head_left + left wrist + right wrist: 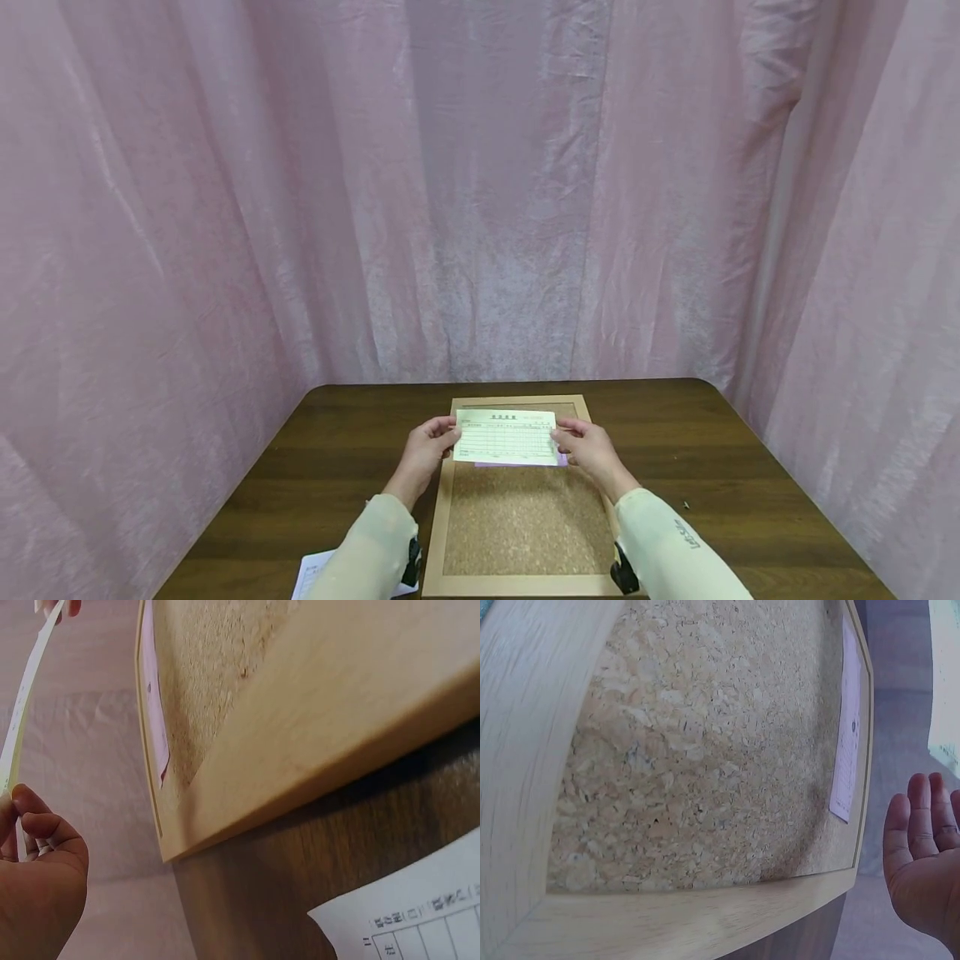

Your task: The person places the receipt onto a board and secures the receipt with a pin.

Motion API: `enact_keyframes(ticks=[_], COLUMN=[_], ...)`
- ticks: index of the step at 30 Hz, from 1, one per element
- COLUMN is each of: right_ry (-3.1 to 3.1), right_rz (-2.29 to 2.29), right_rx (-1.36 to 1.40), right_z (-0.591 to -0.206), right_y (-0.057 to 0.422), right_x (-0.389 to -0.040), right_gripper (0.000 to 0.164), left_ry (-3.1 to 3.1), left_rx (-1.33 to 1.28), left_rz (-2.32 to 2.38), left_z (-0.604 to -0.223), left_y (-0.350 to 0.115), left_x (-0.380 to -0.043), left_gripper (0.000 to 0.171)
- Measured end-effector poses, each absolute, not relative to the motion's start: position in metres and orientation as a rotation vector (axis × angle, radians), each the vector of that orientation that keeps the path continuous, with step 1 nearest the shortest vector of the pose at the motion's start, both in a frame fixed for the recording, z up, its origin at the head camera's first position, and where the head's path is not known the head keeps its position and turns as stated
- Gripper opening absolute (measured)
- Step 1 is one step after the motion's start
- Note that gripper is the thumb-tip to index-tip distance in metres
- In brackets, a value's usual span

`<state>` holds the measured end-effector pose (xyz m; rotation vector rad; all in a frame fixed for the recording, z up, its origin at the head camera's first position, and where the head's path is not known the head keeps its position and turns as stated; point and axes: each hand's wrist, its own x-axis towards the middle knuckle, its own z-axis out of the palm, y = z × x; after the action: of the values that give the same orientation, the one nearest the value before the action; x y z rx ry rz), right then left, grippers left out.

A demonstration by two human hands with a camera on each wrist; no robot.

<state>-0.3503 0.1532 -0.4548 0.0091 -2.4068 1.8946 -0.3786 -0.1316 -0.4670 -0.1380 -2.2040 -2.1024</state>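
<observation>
The left grip (426,452) pinches one short edge of the pale-green rectangular printed paper slip (506,437), the right grip (592,454) seemingly the other, over the wood-framed cork board (528,527); dark-brown wooden surface (738,492) extends beyond both side edges.

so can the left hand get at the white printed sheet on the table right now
Probably not until it lets go: the left hand pinches one end of the pale slip. Otherwise the way looks free; the left wrist view shows nothing over the visible part of the white sheet.
</observation>
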Motion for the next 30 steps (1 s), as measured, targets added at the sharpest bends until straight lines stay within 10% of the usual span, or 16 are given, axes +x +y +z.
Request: enact_keyframes(ticks=[30], right_ry=[-2.355], right_rz=[1.885], right_rx=[-0.085], right_z=[-0.467], right_y=[0.16], right_x=[-0.351], right_gripper=[0.03], left_ry=[-2.299], left_rx=[-0.113], left_rz=[-2.089], left_z=[-0.474], left_y=[-0.114], left_x=[-0.367], left_gripper=[0.027])
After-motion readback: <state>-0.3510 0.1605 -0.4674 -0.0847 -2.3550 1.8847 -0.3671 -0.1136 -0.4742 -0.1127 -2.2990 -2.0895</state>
